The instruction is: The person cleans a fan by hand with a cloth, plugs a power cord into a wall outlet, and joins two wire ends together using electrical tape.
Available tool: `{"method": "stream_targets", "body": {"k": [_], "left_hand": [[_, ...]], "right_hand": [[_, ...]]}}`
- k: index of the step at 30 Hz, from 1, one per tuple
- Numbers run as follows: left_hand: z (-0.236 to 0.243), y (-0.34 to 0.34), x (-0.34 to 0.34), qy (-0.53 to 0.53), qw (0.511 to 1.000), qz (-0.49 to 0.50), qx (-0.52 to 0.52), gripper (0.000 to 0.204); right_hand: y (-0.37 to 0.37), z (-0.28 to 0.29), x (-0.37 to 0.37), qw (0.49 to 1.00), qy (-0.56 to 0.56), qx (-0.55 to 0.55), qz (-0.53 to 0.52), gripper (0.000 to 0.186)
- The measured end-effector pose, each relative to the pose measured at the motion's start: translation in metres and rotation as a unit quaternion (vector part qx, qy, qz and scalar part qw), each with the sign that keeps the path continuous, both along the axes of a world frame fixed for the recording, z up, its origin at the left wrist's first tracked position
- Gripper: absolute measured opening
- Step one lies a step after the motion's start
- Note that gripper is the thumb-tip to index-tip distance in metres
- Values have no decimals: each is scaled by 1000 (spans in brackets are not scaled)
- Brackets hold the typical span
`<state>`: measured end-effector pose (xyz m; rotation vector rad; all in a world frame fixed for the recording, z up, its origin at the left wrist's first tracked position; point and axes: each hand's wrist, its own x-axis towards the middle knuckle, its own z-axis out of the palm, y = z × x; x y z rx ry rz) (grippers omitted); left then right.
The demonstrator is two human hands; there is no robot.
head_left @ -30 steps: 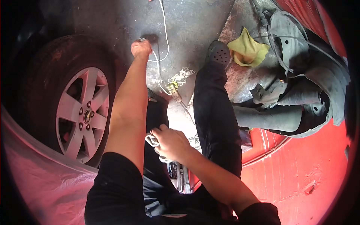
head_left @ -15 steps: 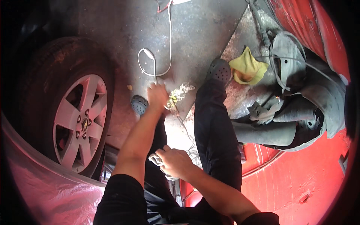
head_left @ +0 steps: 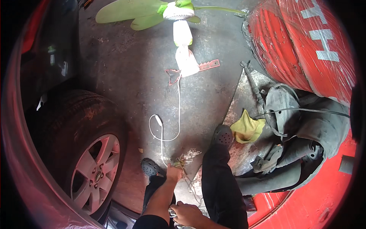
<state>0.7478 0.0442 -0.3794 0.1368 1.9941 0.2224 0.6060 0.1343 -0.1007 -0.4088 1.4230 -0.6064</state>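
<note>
My left hand [head_left: 174, 174] reaches down beside my left shoe, its fingers closed around a white cord [head_left: 179, 103] that runs up to a fan [head_left: 182, 34] with green blades. Just right of those fingers lies a small yellowish piece on a thin dark cable [head_left: 187, 176]; whether I touch it cannot be made out. Nearer my body, my right hand [head_left: 188, 214] is closed on a looped pale cord [head_left: 172, 212], mostly hidden by the fingers. An inline switch [head_left: 158, 120] sits on the white cord where it loops on the floor.
A car wheel [head_left: 97, 173] with silver spokes stands at left. A yellow cloth [head_left: 248, 128] lies by my right shoe [head_left: 223, 135]. Dark plastic car parts [head_left: 274, 179] and red panels [head_left: 305, 204] fill the right. A red toothed piece [head_left: 209, 65] lies by the fan.
The view has tilted up, so the whole scene sits lower and the fan now shows at the top. The left hand stays at the white cord; the right still grips the pale loop.
</note>
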Motion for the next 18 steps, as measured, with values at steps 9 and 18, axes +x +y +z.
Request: {"method": "stream_targets", "body": {"k": [9, 18], "left_hand": [[-5, 6, 18, 57, 998, 18, -12, 24], [-29, 5, 48, 110, 993, 34, 22, 22]], "right_hand": [[-7, -9, 30, 997, -10, 3, 79, 45], [-8, 22, 88, 982, 147, 119, 11, 28]]}}
